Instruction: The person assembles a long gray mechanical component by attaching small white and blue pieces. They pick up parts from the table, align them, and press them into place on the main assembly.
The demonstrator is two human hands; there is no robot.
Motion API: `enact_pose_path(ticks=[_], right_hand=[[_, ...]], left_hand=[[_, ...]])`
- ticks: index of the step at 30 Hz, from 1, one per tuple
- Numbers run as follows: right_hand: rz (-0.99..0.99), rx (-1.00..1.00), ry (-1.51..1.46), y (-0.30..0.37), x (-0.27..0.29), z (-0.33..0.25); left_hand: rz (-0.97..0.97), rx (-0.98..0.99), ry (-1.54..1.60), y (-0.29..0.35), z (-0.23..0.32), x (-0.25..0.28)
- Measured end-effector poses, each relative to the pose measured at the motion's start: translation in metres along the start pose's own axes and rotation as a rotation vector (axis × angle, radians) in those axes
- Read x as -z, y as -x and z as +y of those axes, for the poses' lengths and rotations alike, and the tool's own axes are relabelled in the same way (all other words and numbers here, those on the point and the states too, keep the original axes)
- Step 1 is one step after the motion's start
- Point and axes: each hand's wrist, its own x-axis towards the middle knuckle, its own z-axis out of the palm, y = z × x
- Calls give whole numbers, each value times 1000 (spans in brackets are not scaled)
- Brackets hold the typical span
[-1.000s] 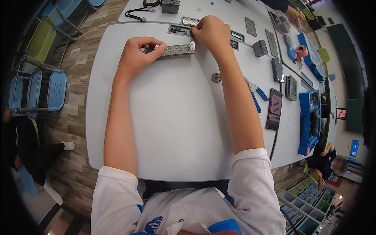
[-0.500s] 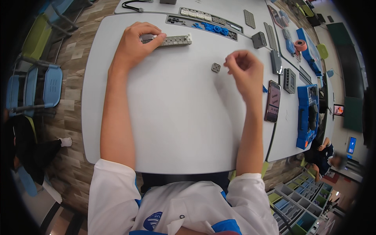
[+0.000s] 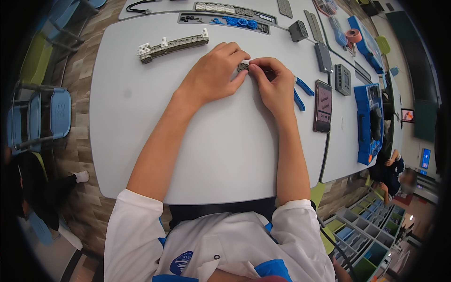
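Observation:
Above the white table, my left hand [image 3: 210, 74] pinches a small grey square plastic block [image 3: 242, 67] between thumb and fingers. My right hand [image 3: 272, 80] meets it from the right, thumb and fingertips pressed together at the block's edge. Whatever those right fingertips hold is too small or hidden to make out. Farther left on the table lies a long grey plastic beam [image 3: 176, 45] with white connectors standing up at both ends and near its middle. Blue-handled pliers [image 3: 303, 90] lie just right of my right hand.
At the far edge is a grey parts tray [image 3: 188, 19] with blue and black pieces. On the right lie a phone [image 3: 322, 107], grey box-shaped modules [image 3: 343, 79] and an open blue case [image 3: 364, 124]. Chairs [image 3: 60, 113] stand left; another person [image 3: 390, 171] is at the lower right.
My left hand has let go of the beam and moved right to the small block. My right hand has moved left to join it. The pliers show more fully.

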Motion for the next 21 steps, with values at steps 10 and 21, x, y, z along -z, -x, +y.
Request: enact_pose_path(ticks=[10,21], right_hand=[[64,94,53,0,-9,1],[40,67,131,-3,-9,-4]], left_hand=[[-60,94,99,0,-5,2],[-59,124,138,-1,-12,2]])
